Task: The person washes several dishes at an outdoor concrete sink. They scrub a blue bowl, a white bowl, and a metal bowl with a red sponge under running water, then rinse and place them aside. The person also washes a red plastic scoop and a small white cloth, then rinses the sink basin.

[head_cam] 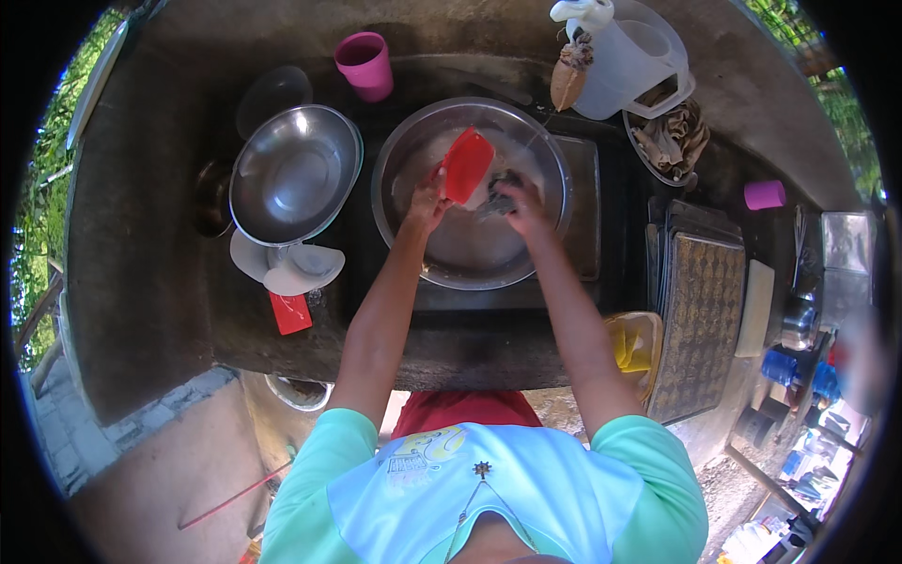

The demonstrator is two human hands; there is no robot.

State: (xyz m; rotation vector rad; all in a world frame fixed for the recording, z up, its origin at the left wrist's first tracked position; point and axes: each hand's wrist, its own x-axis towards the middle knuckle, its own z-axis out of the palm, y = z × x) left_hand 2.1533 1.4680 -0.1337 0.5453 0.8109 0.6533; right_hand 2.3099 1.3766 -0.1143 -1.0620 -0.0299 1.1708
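My left hand (428, 201) holds a red plastic piece (467, 166), scraper-like in shape, tilted up over a wide metal basin (486, 283). In my right hand (524, 204) is a dark grey scouring pad (501, 192), slightly blurred, close to the red piece's right side. Cloudy water (465, 243) lies in the basin below both hands. The basin rests on a dark counter, partly over a flat rectangular tray (583, 211).
Left of the basin are stacked metal bowls (296, 176), white plastic pieces (304, 269) and a flat red piece (290, 313). Behind stand a pink cup (366, 67) and a translucent jug (613, 70). Baking trays (701, 317) and a yellow-lined container (634, 345) are at right.
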